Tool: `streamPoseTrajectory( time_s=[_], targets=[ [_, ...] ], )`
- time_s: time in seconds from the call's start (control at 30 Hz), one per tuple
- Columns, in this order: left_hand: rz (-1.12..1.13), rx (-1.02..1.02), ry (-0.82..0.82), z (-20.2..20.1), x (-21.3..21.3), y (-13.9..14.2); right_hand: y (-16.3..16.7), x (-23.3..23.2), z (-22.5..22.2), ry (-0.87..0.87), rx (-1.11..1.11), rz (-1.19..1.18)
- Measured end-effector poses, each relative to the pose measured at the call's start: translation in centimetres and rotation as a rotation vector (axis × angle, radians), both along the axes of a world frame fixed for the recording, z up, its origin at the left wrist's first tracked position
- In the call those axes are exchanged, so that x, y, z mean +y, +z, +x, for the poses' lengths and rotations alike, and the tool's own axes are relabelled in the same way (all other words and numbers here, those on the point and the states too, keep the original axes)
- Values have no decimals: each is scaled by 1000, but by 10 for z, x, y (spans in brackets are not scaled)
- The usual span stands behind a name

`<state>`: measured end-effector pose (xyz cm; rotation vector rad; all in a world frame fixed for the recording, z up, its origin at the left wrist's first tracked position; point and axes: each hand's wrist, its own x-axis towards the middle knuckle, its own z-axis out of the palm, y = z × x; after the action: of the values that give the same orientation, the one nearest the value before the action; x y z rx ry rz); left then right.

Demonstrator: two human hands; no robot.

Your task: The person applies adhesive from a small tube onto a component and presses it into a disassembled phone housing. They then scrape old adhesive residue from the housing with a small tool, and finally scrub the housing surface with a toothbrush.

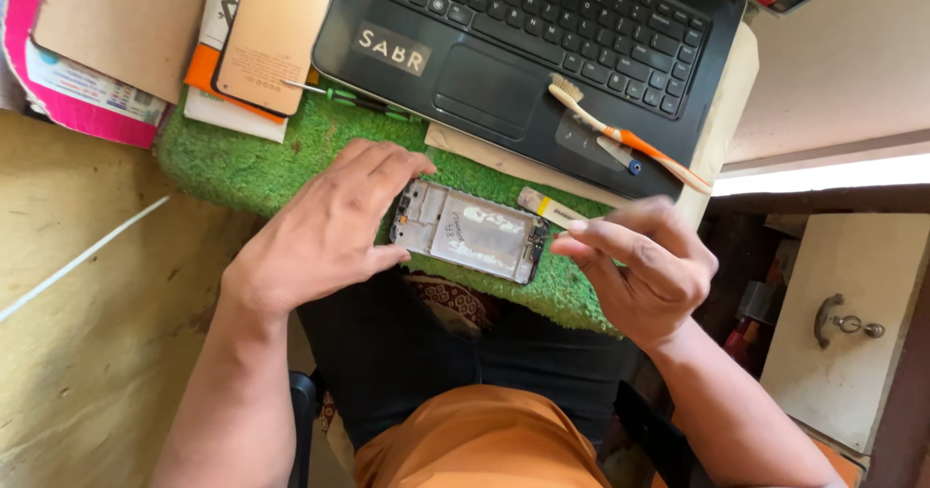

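Orange cloth [484, 444] over the person's lap is seen nearest the camera, with dark trousers [407, 352] beyond it. Just past the knees, an opened phone frame [468, 231] is laid flat on a green turf mat [262, 168], near the mat's front edge. Its long axis runs left to right, tilted slightly so that the right end sits a little nearer the person; its bare silvery inner side is turned upward.

At the frame's left end, the left hand [325, 231] is laid palm down, with the fingers loosely extended. The fingertips [412, 165] are pressed on the frame's upper left corner and the thumb is set against its near left edge, so that this end is lightly pinned. At the frame's right end, the right hand [644, 265] is held with the thumb and forefinger pinched together at the frame's edge; whether something small is gripped between them cannot be told. The other fingers are curled loosely above.

Behind the frame, a black laptop [523, 42] is set partly on the mat, and an orange-handled toothbrush [630, 139] is laid across its right palm rest. A green-handled screwdriver [358, 98] is seen left of the laptop's front edge, beside a tan phone back cover [271, 32]. Right of the frame, a pale cabinet door with a metal latch [843, 323] is visible; left of it, a worn yellowish surface [87, 352].
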<state>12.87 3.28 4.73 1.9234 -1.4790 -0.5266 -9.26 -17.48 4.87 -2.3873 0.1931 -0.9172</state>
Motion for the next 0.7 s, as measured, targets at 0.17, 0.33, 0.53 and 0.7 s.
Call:
streamPoseTrajectory(
  time_s=[0.17,0.33,0.53,0.7],
  targets=[
    [-17,-11,-7,-1,2,-1,9,1,6,234,60,82],
    [-16,-25,1,-1,1,-2,13,5,7,114,-40,-106],
    [-36,-36,2,-1,3,-3,8,1,2,144,23,-47],
    [0,-19,18,-2,1,-4,4,0,1,135,27,19]
  ],
)
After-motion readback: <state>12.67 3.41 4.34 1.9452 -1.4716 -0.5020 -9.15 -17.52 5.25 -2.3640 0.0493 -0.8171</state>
